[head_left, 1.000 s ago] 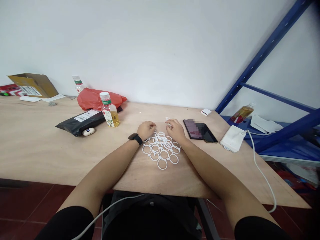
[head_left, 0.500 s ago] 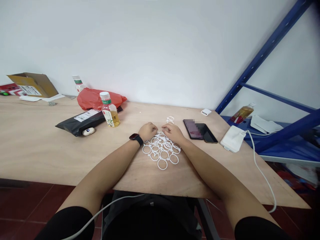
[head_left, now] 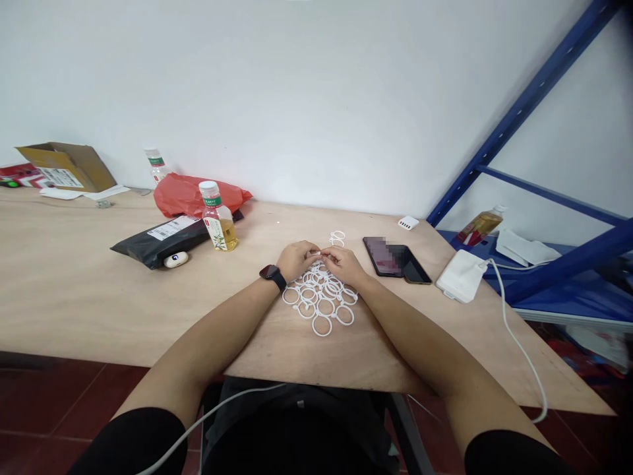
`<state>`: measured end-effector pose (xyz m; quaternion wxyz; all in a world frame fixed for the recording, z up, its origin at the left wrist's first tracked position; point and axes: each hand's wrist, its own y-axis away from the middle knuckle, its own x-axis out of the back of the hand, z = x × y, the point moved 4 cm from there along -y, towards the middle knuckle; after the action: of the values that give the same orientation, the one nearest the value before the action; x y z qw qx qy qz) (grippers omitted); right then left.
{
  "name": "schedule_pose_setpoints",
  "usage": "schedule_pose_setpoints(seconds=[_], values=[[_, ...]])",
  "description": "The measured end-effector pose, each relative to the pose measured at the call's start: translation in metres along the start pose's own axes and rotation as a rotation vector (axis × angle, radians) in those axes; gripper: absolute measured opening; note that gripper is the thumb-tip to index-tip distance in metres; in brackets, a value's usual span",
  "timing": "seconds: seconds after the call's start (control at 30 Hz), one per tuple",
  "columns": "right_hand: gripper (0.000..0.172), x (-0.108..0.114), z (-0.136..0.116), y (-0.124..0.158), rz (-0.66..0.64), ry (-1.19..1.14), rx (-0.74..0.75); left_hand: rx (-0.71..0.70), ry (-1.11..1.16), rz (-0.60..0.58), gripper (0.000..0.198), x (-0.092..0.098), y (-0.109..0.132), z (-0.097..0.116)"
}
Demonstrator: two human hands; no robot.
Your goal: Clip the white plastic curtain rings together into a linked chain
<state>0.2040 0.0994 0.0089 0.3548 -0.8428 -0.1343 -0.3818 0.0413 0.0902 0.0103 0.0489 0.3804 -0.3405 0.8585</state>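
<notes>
My left hand (head_left: 297, 260), with a black watch (head_left: 270, 272) on its wrist, and my right hand (head_left: 345, 265) meet at the fingertips over the far end of a pile of white plastic rings (head_left: 325, 298). Both hands are closed in a pinch. A bit of a white ring (head_left: 318, 253) shows between the fingertips; the rest of it is hidden by the fingers. Many rings in the pile overlap, each with a small knob on its rim. Beyond my right hand lie linked white rings (head_left: 337, 231) on the table.
On the wooden table (head_left: 257, 356), a drink bottle (head_left: 220, 227), a black mailing bag (head_left: 153, 247), a small white case (head_left: 176, 259) and a red bag (head_left: 190, 193) are at left. Two phones (head_left: 395, 258) and a white power bank (head_left: 461, 276) with a cable are at right, near a blue rack (head_left: 519, 105).
My left hand has moved right and my fingertips have come together, with white ring material now showing between them. The pile and the other things stay in place.
</notes>
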Motion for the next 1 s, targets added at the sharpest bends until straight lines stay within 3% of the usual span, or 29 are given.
schedule_pose_setpoints(seconds=[0.23, 0.47, 1.0], values=[[0.02, 0.003, -0.001, 0.001, 0.054, 0.012, 0.028, 0.041, -0.034, 0.032, 0.019, -0.001, 0.001, -0.002], [0.02, 0.002, -0.002, 0.002, 0.042, 0.029, 0.023, -0.048, -0.042, -0.022, 0.014, -0.004, 0.001, 0.001], [0.011, 0.001, -0.005, 0.0, 0.057, 0.053, -0.006, -0.109, -0.089, -0.111, 0.008, -0.01, 0.003, 0.013]])
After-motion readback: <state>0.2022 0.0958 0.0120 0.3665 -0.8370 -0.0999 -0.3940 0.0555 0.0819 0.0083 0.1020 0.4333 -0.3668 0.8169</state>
